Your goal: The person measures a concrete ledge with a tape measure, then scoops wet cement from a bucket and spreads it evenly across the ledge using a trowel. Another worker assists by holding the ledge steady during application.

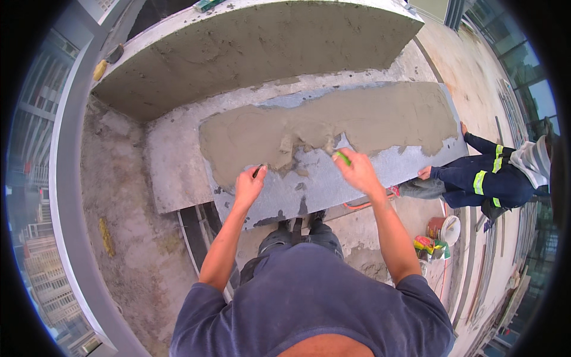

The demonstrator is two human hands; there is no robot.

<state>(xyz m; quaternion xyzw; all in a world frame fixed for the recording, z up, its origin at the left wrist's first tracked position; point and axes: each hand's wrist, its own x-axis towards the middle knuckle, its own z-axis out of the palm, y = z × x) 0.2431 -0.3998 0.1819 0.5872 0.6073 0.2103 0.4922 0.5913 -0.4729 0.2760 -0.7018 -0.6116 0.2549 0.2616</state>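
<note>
A grey stone slab (324, 178) lies in front of me, much of its top spread with wet mortar (392, 113). My left hand (248, 187) is closed round a dark handle over the slab's near left part; the tool's working end seems to be in or against the mortar and I cannot make out its kind. My right hand (358, 172) grips the green handle (342, 157) of a trowel, its blade blurred and mortar-smeared at the edge of the spread. Between the hands, the mortar is heaped and uneven, with bare slab on the near side.
A mortar-coated wall (256, 44) rises beyond the slab. At the right, a co-worker (493, 172) in a dark jacket with reflective bands has both hands at the slab's edge. A bucket (444, 229) and coloured bags (431, 247) stand below; a metal-framed window (71, 178) runs along the left.
</note>
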